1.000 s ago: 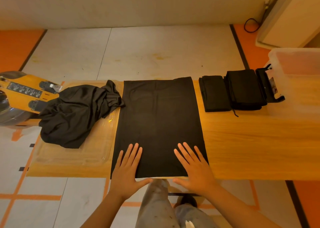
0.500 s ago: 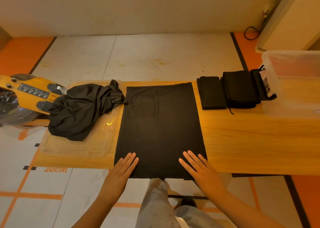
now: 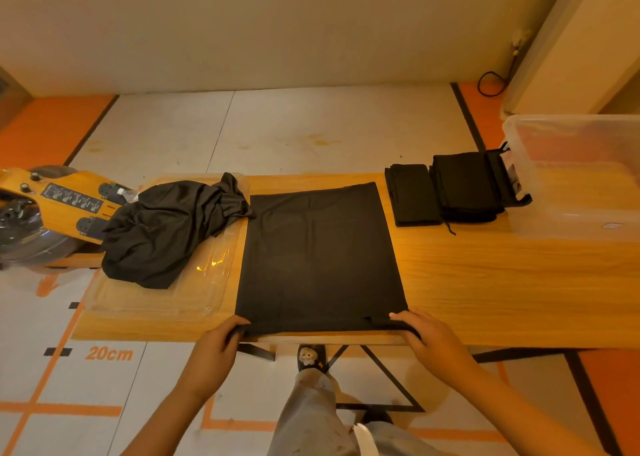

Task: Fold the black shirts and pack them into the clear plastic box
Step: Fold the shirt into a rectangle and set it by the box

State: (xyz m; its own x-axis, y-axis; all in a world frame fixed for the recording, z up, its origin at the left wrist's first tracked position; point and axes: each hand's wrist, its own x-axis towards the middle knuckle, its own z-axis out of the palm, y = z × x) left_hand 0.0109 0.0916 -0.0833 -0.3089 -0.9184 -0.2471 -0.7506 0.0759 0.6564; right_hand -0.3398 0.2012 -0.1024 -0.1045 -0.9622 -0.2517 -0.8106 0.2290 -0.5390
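Flat black shirt [image 3: 320, 254], already folded to a tall rectangle, smooth with faint creases, spread on the middle of the wooden counter [image 3: 485, 282], near edge hanging just at the counter's front lip. Left hand [image 3: 216, 350] pinching the near-left corner, fingers curled over the hem; right hand [image 3: 429, 339] gripping the near-right corner the same way, cloth bunched slightly under the fingers.

At 9 o'clock from the flat shirt, crumpled black shirt [image 3: 166, 233] heaped on a clear plastic lid [image 3: 194, 292], one twisted end touching the flat shirt's far-left corner. At 2 o'clock, two folded black shirts [image 3: 446, 192] side by side, touching each other, apart from the flat one. Farther toward 3 o'clock, clear plastic box [image 3: 575, 178] on the counter's right end, its wall just beside the folded pair. At far 9 o'clock, beyond the counter's end, yellow machine [image 3: 52, 202]. Below, white floor [image 3: 294, 133] with orange markings.
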